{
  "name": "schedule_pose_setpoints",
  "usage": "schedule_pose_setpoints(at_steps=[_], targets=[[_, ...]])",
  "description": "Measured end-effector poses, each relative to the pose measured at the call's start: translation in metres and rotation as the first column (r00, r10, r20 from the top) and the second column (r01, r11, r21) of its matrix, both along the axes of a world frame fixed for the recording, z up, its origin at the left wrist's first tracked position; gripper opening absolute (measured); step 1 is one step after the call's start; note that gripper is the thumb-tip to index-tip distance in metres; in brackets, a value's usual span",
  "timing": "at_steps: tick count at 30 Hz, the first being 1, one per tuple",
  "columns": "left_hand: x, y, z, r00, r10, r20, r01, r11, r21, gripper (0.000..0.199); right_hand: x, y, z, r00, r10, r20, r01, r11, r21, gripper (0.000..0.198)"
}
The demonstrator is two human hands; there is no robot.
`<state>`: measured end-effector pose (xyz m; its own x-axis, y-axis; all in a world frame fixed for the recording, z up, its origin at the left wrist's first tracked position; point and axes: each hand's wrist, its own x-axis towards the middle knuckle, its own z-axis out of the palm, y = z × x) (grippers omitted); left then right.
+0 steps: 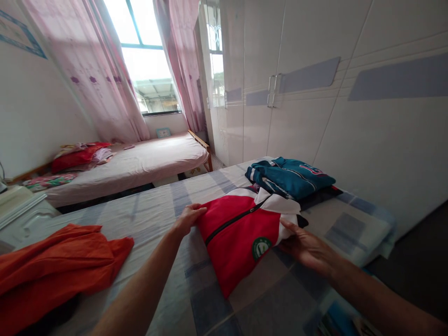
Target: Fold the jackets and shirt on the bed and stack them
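A folded red and white jacket (231, 224) with a black zip and a round green badge lies over the bed in front of me. My left hand (191, 217) grips its far left corner, the fingers closed over the red cloth. At the white shoulder on the right, my right hand (303, 245) holds the edge, thumb on top and the other fingers tucked under the fabric. Just behind it sits a folded teal jacket (292, 177) with a zip, resting on dark cloth.
An orange garment (70, 266) is heaped on the left of the checked bedsheet (150, 210). Beyond stands a second bed (157, 156) with a red bundle (79, 156), under a curtained window. White wardrobe doors (304, 126) line the right side.
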<state>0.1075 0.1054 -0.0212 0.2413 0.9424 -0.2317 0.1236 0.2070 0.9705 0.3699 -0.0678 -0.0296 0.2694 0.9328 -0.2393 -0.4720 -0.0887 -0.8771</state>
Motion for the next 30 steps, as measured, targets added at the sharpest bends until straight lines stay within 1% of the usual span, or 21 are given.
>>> schedule_pose_setpoints(at_steps=[2, 4, 6, 7, 9, 10, 12, 13, 15, 17, 18, 20, 21, 22, 23, 24, 26, 27, 28, 29, 30], targets=[[-0.002, -0.001, 0.001, 0.997, 0.023, 0.07, -0.023, 1.0, 0.0, 0.027, -0.003, 0.012, -0.002, 0.999, -0.034, -0.023, 0.033, 0.999, -0.034, 0.019], [-0.008, -0.005, 0.007, 0.987, 0.051, 0.153, -0.052, 0.999, 0.0, 0.025, -0.005, 0.025, 0.003, 0.995, -0.1, -0.021, 0.098, 0.994, -0.047, 0.018], [-0.016, -0.013, 0.017, 0.969, 0.074, 0.237, -0.078, 0.997, 0.008, 0.027, -0.008, 0.041, 0.015, 0.986, -0.161, -0.048, 0.159, 0.986, -0.044, 0.021], [-0.022, -0.019, 0.023, 0.959, 0.082, 0.272, -0.089, 0.996, 0.016, 0.028, -0.009, 0.05, 0.024, 0.984, -0.164, -0.066, 0.163, 0.986, -0.029, 0.024], [-0.036, -0.036, 0.033, 0.941, 0.095, 0.325, -0.113, 0.993, 0.037, 0.028, -0.01, 0.07, 0.044, 0.992, -0.105, -0.069, 0.108, 0.994, 0.031, 0.027], [-0.043, -0.047, 0.037, 0.933, 0.101, 0.346, -0.125, 0.991, 0.047, 0.028, -0.011, 0.081, 0.053, 0.998, -0.052, -0.033, 0.054, 0.997, 0.064, 0.027], [-0.057, -0.071, 0.039, 0.928, 0.108, 0.356, -0.136, 0.989, 0.054, 0.027, -0.014, 0.104, 0.064, 0.984, 0.055, 0.172, -0.07, 0.994, 0.084, 0.022], [-0.064, -0.083, 0.036, 0.938, 0.107, 0.331, -0.131, 0.99, 0.049, 0.026, -0.015, 0.115, 0.065, 0.95, 0.092, 0.299, -0.117, 0.991, 0.068, 0.019], [-0.078, -0.103, 0.025, 0.979, 0.085, 0.183, -0.091, 0.996, 0.025, 0.024, -0.02, 0.134, 0.058, 0.851, 0.126, 0.51, -0.156, 0.988, 0.017, 0.014], [-0.093, -0.114, 0.011, 0.993, 0.054, -0.1, -0.052, 0.998, 0.02, 0.022, -0.025, 0.147, 0.044, 0.775, 0.102, 0.624, -0.117, 0.993, -0.017, 0.015], [-0.1, -0.116, 0.005, 0.964, 0.07, -0.256, -0.054, 0.996, 0.069, 0.02, -0.027, 0.151, 0.037, 0.746, 0.067, 0.662, -0.077, 0.997, -0.015, 0.016], [-0.109, -0.114, 0.003, 0.848, 0.196, -0.493, -0.068, 0.962, 0.265, 0.017, -0.032, 0.154, 0.027, 0.659, -0.024, 0.752, 0.003, 1.0, 0.029, 0.026], [-0.111, -0.111, 0.005, 0.792, 0.276, -0.544, -0.056, 0.921, 0.386, 0.017, -0.034, 0.154, 0.025, 0.618, -0.066, 0.783, 0.024, 0.998, 0.066, 0.033], [-0.108, -0.108, 0.01, 0.76, 0.335, -0.557, -0.019, 0.868, 0.496, 0.02, -0.037, 0.153, 0.025, 0.57, -0.101, 0.816, 0.015, 0.994, 0.113, 0.04], [-0.103, -0.105, 0.017, 0.748, 0.359, -0.558, 0.04, 0.815, 0.578, 0.025, -0.041, 0.151, 0.027, 0.504, -0.13, 0.854, -0.027, 0.986, 0.166, 0.044], [-0.096, -0.101, 0.022, 0.751, 0.351, -0.56, 0.12, 0.761, 0.638, 0.03, -0.045, 0.15, 0.029, 0.417, -0.158, 0.895, -0.093, 0.972, 0.215, 0.047], [-0.077, -0.096, 0.029, 0.754, 0.297, -0.586, 0.304, 0.633, 0.712, 0.038, -0.057, 0.148, 0.031, 0.195, -0.21, 0.958, -0.241, 0.937, 0.254, 0.05], [-0.067, -0.094, 0.027, 0.739, 0.273, -0.616, 0.391, 0.571, 0.722, 0.041, -0.063, 0.148, 0.029, 0.077, -0.221, 0.972, -0.297, 0.926, 0.235, 0.051], [-0.059, -0.092, 0.021, 0.713, 0.249, -0.656, 0.47, 0.525, 0.71, 0.045, -0.068, 0.148, 0.026, -0.027, -0.205, 0.978, -0.335, 0.924, 0.184, 0.052], [-0.053, -0.09, 0.011, 0.681, 0.23, -0.695, 0.53, 0.5, 0.685, 0.048, -0.073, 0.149, 0.02, -0.105, -0.158, 0.982, -0.351, 0.93, 0.112, 0.052], [-0.049, -0.088, -0.001, 0.648, 0.212, -0.731, 0.571, 0.5, 0.651, 0.051, -0.077, 0.151, 0.013, -0.17, -0.091, 0.981, -0.359, 0.933, 0.025, 0.053]])
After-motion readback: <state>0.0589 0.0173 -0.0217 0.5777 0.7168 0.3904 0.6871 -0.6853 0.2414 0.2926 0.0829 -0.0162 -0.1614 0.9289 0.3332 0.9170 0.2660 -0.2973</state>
